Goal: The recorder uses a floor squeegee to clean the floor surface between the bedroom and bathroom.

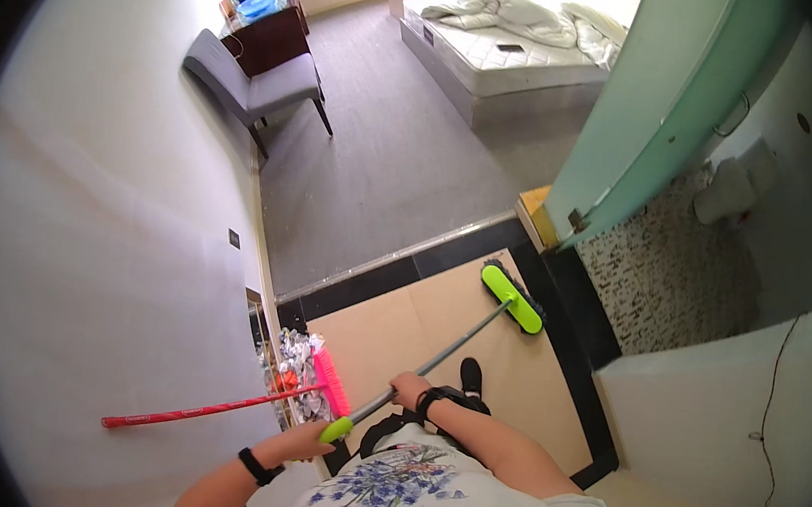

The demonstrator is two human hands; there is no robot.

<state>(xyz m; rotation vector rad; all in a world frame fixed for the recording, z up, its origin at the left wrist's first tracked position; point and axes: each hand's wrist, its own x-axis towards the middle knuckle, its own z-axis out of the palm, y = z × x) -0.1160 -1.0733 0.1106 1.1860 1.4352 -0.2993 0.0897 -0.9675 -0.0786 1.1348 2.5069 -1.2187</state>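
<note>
A mop [462, 339] with a grey pole and a lime-green head slants across the view. My left hand [298, 440] is closed around its green grip end, at the lower left. Farther down the pole, my right hand [409, 391] holds the grey part. The mop's dark fringed head rests on the beige tiles [384, 325], near their black border by the bathroom doorway. A pink-bristled broom [330, 382] with a red handle leans at the left wall, next to a heap of crumpled silvery litter [299, 360].
A grey chair [279, 87] and a dark cabinet [269, 42] stand along the left wall. Beyond is a bed [498, 61] with a rumpled duvet. At right, a green glass door [653, 123] borders a bathroom with a toilet [727, 189]. A metal strip [399, 253] edges the grey floor.
</note>
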